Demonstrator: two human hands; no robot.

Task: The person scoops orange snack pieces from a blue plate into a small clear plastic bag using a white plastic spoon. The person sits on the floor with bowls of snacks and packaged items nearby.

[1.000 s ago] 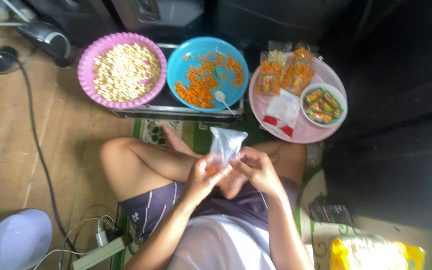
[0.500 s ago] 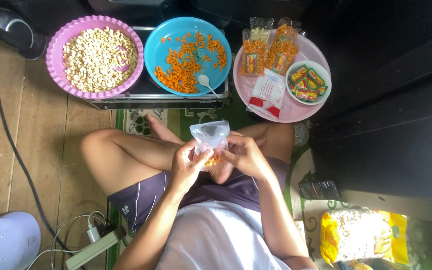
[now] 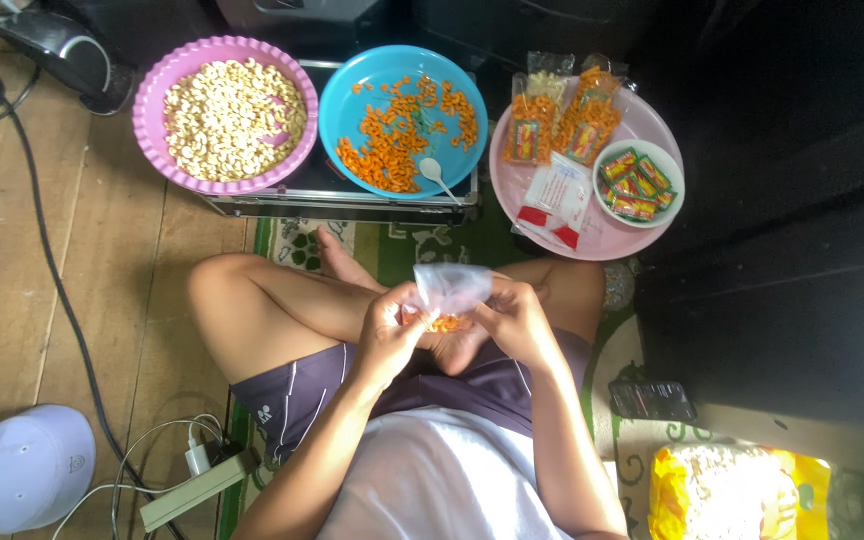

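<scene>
Lower over the lap than a second ago, both hands pinch a small clear bag (image 3: 452,288) with orange snacks inside: left hand (image 3: 388,332), right hand (image 3: 514,318). Beyond, filled orange packets (image 3: 562,125) and red-and-white labels (image 3: 550,200) lie on the pink plate (image 3: 642,240). Fingertips stay partly hidden.

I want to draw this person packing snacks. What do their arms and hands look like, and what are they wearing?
Both arms are bare all the way down, with no sleeves reaching them. The left hand and right hand have no gloves, and no rings or watch show. The person wears a white top and dark purple shorts with thin white stripes.
</scene>
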